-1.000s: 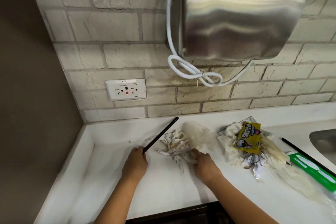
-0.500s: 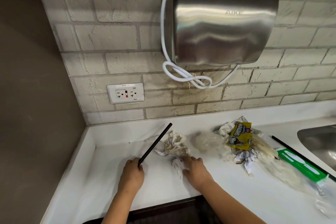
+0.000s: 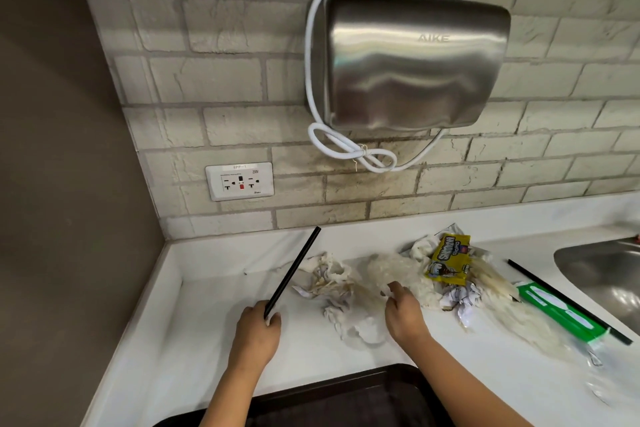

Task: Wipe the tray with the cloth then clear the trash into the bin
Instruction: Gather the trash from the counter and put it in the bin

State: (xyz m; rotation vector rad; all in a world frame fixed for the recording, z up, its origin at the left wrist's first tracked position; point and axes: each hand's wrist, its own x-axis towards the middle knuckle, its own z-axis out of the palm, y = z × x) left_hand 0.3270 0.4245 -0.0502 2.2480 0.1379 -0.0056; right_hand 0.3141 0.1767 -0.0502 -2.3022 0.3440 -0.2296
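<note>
**Trash being gathered on counter, tray at near edge**

A white counter (image 3: 194, 340) is seen from above, w/ a brick wall behind. The left hand (image 3: 256, 333) is closed round the lower end of a black straw (image 3: 294, 270), which is held tilted up and away toward the wall. The right hand (image 3: 403, 315) is laid on a heap of crumpled paper (image 3: 329, 282) and clear plastic wrap (image 3: 391, 270); fingers are curled into the wrap, so it looks pinched, though the exact grip is partly hidden.

Since approx. 1 s ago the straw has been kept in the left hand, lifted slightly. The right hand has been shifted from the paper toward the wrap further right. The view has also been tipped down, so the dark tray (image 3: 346, 395) is now shown at the bottom edge, near side of the counter, below both arms.

More trash is left to the right: a yellow wrapper (image 3: 448, 258), a green packet (image 3: 561, 315), a second straw (image 3: 568, 302) beside the sink (image 3: 602, 274). No cloth and no bin are in view.

Judged from this, the clearing step is under way: items are being collected hand by hand, and most of the pile is not yet picked up. Whether the tray was wiped cannot be told.
</note>
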